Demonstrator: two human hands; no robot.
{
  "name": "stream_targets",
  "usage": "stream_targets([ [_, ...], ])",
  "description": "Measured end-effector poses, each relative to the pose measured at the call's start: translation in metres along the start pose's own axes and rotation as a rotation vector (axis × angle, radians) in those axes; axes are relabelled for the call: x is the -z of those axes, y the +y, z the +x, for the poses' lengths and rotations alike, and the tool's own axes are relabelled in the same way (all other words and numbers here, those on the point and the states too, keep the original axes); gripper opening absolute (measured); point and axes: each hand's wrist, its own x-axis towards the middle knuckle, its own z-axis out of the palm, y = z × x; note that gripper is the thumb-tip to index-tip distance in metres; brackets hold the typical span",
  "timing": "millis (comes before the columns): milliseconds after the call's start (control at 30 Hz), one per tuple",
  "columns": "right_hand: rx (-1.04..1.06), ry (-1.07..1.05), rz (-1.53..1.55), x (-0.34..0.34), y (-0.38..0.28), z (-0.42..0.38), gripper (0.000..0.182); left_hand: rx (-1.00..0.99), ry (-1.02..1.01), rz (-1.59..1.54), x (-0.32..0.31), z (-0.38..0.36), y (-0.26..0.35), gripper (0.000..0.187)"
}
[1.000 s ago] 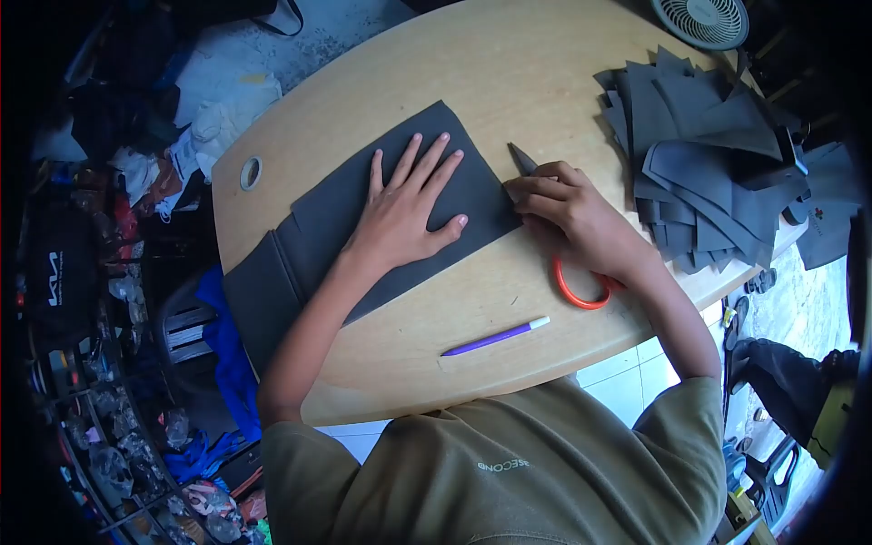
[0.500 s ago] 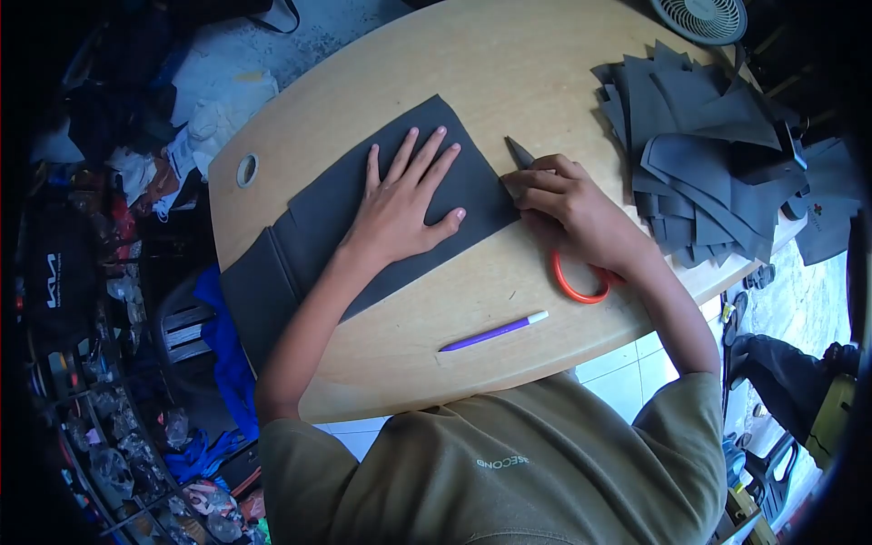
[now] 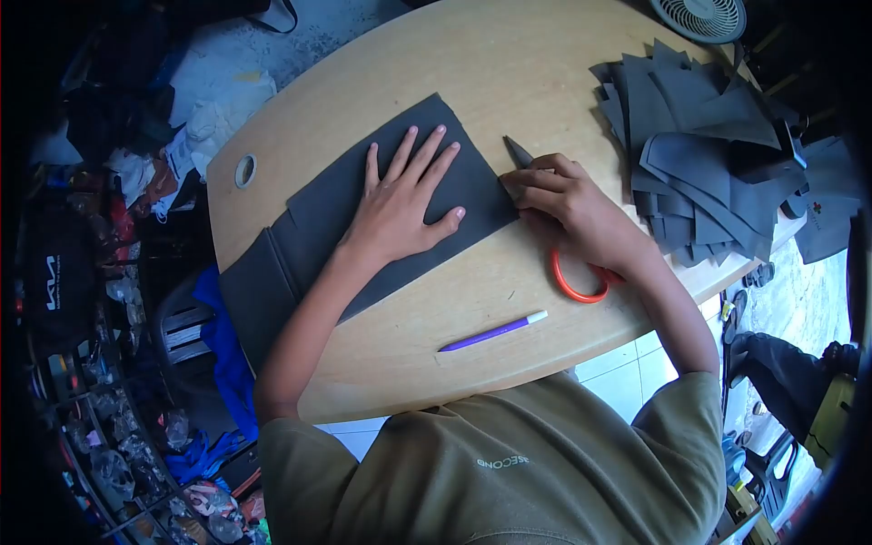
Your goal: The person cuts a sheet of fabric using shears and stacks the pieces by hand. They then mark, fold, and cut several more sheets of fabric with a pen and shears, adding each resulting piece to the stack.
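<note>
My left hand [image 3: 400, 213] lies flat with spread fingers on a dark grey fabric piece [image 3: 313, 218], pressing it against the table. The piece seems folded in layers, with a crease towards its left end. My right hand [image 3: 568, 209] is closed at the fabric's right edge, thumb and fingertips pinching it there; the exact grip is partly hidden. Under that hand are scissors with orange-red handles [image 3: 579, 289]; their dark blade tips point away from me, past the fingers. A purple pen [image 3: 490, 332] with a white end rests nearer my body.
A pile of dark grey cut pieces [image 3: 699, 163] covers the table's right side. Behind it stands a fan [image 3: 701, 16]. The round-edged wooden table [image 3: 509, 64] has a cable hole [image 3: 245, 171] at left. Crowded shelves [image 3: 109, 436] and a chair [image 3: 186, 331] stand left of the table.
</note>
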Motion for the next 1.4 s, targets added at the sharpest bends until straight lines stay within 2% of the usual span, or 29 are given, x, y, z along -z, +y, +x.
stream_targets([
  [733,0.026,0.046,0.006,-0.0011,-0.0003,0.0003,0.013,0.023,-0.013,0.012,0.0011,-0.0001,0.0041,0.082],
  [1033,-0.007,0.057,-0.040,-0.0019,-0.0055,-0.0001,0.028,0.016,0.017,0.017,-0.0018,0.0001,0.0030,0.082],
  [1133,0.022,-0.019,-0.118,-0.0011,-0.0015,-0.0015,0.030,0.015,0.021,0.003,-0.0019,-0.0004,0.0028,0.082],
  [1400,0.026,-0.017,-0.152,-0.0034,-0.0019,-0.0023,0.036,0.011,0.015,0.008,-0.0006,-0.0007,0.0050,0.082],
])
